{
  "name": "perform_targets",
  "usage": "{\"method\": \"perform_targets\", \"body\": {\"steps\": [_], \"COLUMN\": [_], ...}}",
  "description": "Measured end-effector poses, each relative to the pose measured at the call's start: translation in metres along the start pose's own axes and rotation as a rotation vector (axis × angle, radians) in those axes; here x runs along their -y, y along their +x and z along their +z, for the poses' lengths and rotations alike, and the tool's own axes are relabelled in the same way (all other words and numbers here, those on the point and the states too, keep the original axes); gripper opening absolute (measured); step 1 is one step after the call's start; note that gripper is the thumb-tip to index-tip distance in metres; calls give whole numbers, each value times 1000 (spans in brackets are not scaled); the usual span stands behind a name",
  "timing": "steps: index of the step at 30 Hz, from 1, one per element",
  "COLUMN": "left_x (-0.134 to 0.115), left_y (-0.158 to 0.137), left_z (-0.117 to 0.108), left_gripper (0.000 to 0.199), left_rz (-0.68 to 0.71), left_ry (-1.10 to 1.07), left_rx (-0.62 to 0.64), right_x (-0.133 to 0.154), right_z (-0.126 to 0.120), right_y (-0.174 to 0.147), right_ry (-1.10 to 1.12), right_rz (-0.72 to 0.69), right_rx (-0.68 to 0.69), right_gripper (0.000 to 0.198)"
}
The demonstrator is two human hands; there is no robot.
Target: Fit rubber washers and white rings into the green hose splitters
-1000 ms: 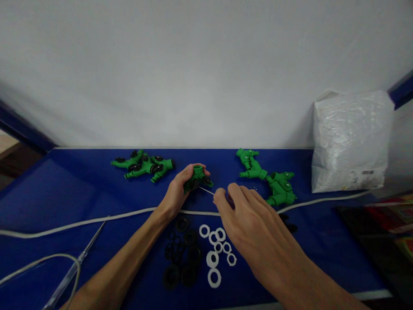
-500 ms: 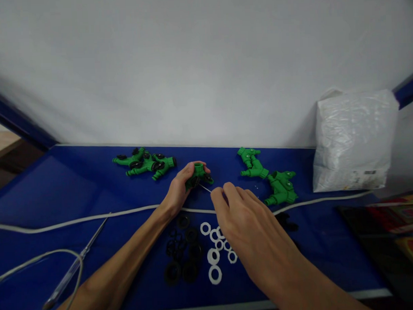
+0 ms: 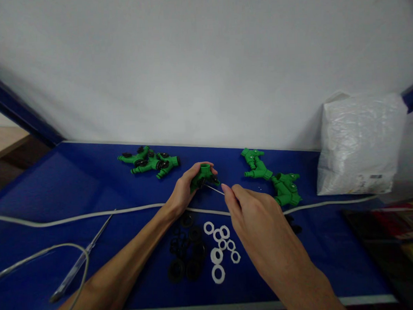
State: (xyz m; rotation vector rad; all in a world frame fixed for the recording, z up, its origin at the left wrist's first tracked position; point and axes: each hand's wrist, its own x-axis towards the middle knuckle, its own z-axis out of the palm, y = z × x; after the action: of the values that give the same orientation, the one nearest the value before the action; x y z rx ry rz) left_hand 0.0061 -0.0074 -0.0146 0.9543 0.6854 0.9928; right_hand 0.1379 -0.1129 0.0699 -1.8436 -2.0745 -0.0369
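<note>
The left hand [image 3: 184,191] is curled around a green fitting [image 3: 205,172], thumb on the near side and fingertips showing past its far edge. The fitting has a round open mouth turned upward and black parts lower down, darker and hard to make out at this size. It sits within the grasp, raised over the blue table [image 3: 339,259].

The right hand [image 3: 261,216] is closed around a tool whose thin metal shaft [image 3: 215,189] reaches left to the fitting; the handle is hidden by the fingers. So the fitting lies ahead and to the left of this hand, the shaft bridging the gap.

Nearer the body, between the forearms, lie white rings [image 3: 221,240] and, to their left, black rings [image 3: 196,240] — a few small black pieces among them. A white cable [image 3: 76,217] crosses the table behind the rings. Left of the left forearm is a clear-handled screwdriver [image 3: 73,270], a thin cord [image 3: 43,251] looping over it.

Farther off, green fittings with black knobs [image 3: 151,164] lie to the left; green pieces [image 3: 286,188] lie to the right. At the far right a white plastic bag [image 3: 360,145] leans upright, bulging — its contents cannot be seen.
</note>
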Motion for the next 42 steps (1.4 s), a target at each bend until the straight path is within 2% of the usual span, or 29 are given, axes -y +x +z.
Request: {"method": "perform_targets", "body": {"steps": [4,10,12,18,24,28,32,36,39,42], "left_x": [-3,-12,-15,-15,-15,-15,-14,-17,-19,-21], "left_y": [0,4,2,-2,-2,-1,0,0,0,1], "left_z": [-2,-3,-2,-1,1,0,0,0,0,1], "left_gripper": [37,28,27,35,32,35,35,34,33,32], "left_rz": [-101,-179,-203,-179,-222,-247,-241,-247,-257,-257], "left_ry": [-80,-192,-197,-176,-313,-379,-431,-475,-515,-525], "left_rx": [9,27,37,103,44,40,41,52,14,-44], "right_x": [-1,-10,-14,-13,-3,-5,-10,-14,-13,-10], "right_z": [-10,-19,-23,-33,-31,-30,-32,-32,-34,-37], "right_y": [4,4,3,4,3,3,4,7,10,13], "right_ry": [113,175,124,-179,-303,-314,-290,-231,-229,-247], "right_rz": [8,-21,-64,-247,-390,-422,-437,-401,-389,-389], "right_rx": [-5,15,17,3,-7,-9,46,7,22,46], "right_gripper": [4,8,5,12,18,27,44,31,21,23]}}
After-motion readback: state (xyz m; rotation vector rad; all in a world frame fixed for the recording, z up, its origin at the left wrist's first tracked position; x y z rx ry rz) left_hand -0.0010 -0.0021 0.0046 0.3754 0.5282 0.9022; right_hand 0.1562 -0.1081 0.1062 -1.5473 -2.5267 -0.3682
